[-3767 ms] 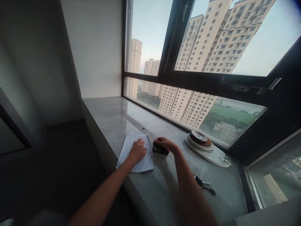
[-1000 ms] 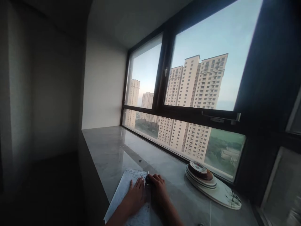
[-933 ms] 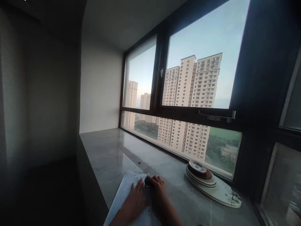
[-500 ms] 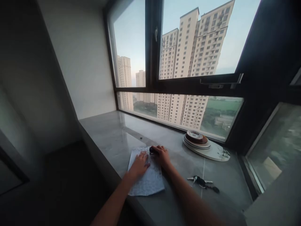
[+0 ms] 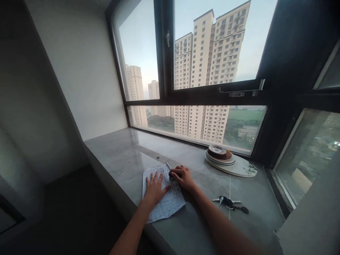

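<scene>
On the grey sill lies a whitish sheet [image 5: 166,208] covered with dark marks; whether it is paper or cloth I cannot tell. My left hand [image 5: 154,187] rests flat on its upper left part, fingers spread, holding nothing. At the sheet's upper right edge, my right hand [image 5: 183,177] has its fingers closed around a small dark object [image 5: 170,175]. A thin pale shaft [image 5: 168,165] sticks out from this object, pointing toward the window. My right fingers cover most of the object, so its exact kind is unclear.
Stacked plates [image 5: 220,159] sit by the window frame, an oval one lowest. A bunch of keys [image 5: 228,202] lies to the right of my right forearm. Beyond the sheet is a tiny dark bit [image 5: 158,157]. The sill's front edge [image 5: 117,193] drops off at the left.
My left hand has spread its fingers and shifted slightly left on the sheet. The dark object in my right hand has turned, and its pale shaft now shows. The camera view has shifted slightly.
</scene>
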### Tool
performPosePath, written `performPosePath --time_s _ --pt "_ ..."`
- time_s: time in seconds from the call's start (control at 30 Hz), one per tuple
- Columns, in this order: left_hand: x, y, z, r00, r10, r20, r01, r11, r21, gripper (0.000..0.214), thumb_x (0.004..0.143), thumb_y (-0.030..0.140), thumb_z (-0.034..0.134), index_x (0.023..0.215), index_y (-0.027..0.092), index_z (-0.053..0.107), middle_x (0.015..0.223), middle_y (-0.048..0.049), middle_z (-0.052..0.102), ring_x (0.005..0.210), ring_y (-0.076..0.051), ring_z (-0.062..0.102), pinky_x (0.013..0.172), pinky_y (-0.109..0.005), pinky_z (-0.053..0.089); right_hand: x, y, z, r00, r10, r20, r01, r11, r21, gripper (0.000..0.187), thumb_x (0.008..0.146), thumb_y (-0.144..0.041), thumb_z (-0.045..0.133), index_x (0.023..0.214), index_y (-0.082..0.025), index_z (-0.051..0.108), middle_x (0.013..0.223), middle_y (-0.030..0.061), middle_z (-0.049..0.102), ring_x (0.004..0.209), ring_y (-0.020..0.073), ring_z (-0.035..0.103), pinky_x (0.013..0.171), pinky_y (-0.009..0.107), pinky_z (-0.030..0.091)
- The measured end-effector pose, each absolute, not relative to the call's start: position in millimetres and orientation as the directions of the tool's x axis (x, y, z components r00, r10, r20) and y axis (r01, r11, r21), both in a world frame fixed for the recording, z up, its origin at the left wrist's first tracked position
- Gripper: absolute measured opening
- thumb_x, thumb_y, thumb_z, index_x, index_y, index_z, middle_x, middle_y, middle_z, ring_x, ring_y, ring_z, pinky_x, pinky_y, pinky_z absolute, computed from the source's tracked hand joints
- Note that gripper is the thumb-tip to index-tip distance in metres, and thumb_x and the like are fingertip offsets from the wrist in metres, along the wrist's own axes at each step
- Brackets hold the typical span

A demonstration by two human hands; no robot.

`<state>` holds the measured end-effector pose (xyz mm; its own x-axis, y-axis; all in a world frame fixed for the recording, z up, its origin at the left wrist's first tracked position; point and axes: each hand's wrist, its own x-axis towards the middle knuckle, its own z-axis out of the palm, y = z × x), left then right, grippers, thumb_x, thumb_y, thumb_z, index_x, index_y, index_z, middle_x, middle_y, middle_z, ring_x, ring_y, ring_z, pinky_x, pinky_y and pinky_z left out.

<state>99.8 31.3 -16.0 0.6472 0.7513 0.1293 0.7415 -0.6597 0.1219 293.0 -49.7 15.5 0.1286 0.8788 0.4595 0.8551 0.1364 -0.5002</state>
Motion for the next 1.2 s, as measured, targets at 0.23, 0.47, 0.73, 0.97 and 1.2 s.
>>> performPosePath --time_s 0.23,0.47,0.73,0.97,1.2 --pt "85.7 40.2 -11.9 0.867 0.402 0.294 0.364 -0.915 0.175 0.049 0.100 0.027 0.047 0.149 0.032 0.044 0.156 -0.0036 0.046 0.149 -0.025 0.032 0.122 -0.057 0.025 291.4 -41.7 9.0 0.179 0.821 0.542 0.840 0.159 -0.518 0.030 0.104 -0.045 0.046 0.114 -0.037 0.074 0.101 0.0015 0.073 0.101 0.0220 0.059 0.090 0.037 0.033" --pt "76.8 30.8 -13.1 0.846 0.452 0.283 0.369 -0.879 0.302 0.043 0.099 0.028 0.047 0.142 0.026 0.052 0.151 -0.0061 0.052 0.141 -0.025 0.046 0.121 -0.054 0.032 285.0 -37.9 1.9 0.182 0.805 0.564 0.886 0.114 -0.449 0.024 0.100 -0.045 0.054 0.115 -0.038 0.073 0.103 0.0016 0.073 0.103 0.0239 0.058 0.090 0.038 0.033" --pt "74.5 13.3 -27.3 0.832 0.455 0.318 0.396 -0.888 0.234 0.050 0.095 0.029 0.050 0.145 0.024 0.048 0.158 -0.0098 0.042 0.145 -0.029 0.039 0.121 -0.054 0.030 279.7 -33.7 -3.7 0.237 0.786 0.571 0.920 0.007 -0.392 0.025 0.102 -0.036 0.051 0.114 -0.036 0.073 0.102 0.0029 0.072 0.103 0.0233 0.057 0.090 0.037 0.033" --pt "78.2 13.8 -11.0 0.842 0.478 0.252 0.432 -0.875 0.217 0.055 0.095 0.034 0.050 0.147 0.018 0.046 0.157 -0.0148 0.042 0.143 -0.031 0.040 0.118 -0.057 0.031 284.4 -34.0 -6.6 0.260 0.783 0.565 0.924 -0.032 -0.381 0.024 0.100 -0.035 0.054 0.115 -0.032 0.072 0.104 0.0034 0.072 0.103 0.0229 0.057 0.088 0.035 0.031" --pt "92.4 18.3 -5.8 0.790 0.485 0.375 0.419 -0.874 0.247 0.049 0.095 0.035 0.052 0.141 0.019 0.049 0.149 -0.0133 0.052 0.137 -0.029 0.046 0.115 -0.053 0.034 286.2 -35.5 -5.0 0.286 0.766 0.576 0.923 -0.060 -0.379 0.024 0.102 -0.036 0.053 0.115 -0.029 0.072 0.103 0.0026 0.071 0.101 0.0222 0.055 0.088 0.035 0.029"
